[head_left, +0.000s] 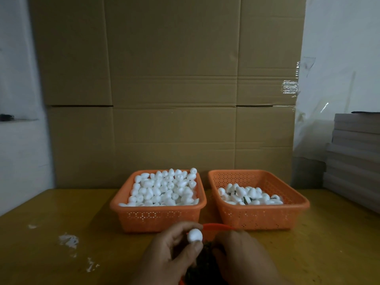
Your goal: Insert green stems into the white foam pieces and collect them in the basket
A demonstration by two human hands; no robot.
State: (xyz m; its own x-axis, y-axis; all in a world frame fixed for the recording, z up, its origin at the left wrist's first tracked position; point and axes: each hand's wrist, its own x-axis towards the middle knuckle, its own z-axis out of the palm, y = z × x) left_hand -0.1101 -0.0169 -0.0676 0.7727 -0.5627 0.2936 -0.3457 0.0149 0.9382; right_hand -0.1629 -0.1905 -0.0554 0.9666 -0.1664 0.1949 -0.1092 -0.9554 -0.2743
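Flattened cardboard sheets (170,89) stand upright along the far edge of a yellow-brown table (51,233). White walls (18,79) flank them. Grey boards (355,153) are stacked at the right edge. Lighting dim

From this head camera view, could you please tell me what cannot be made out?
- Green stems: a dark blur between the hands.
- Right hand: fingertips hidden behind its back, so its grip is unclear.
- Third orange basket: mostly hidden by both hands.
- Left hand holds a foam piece; its hole is unseen.
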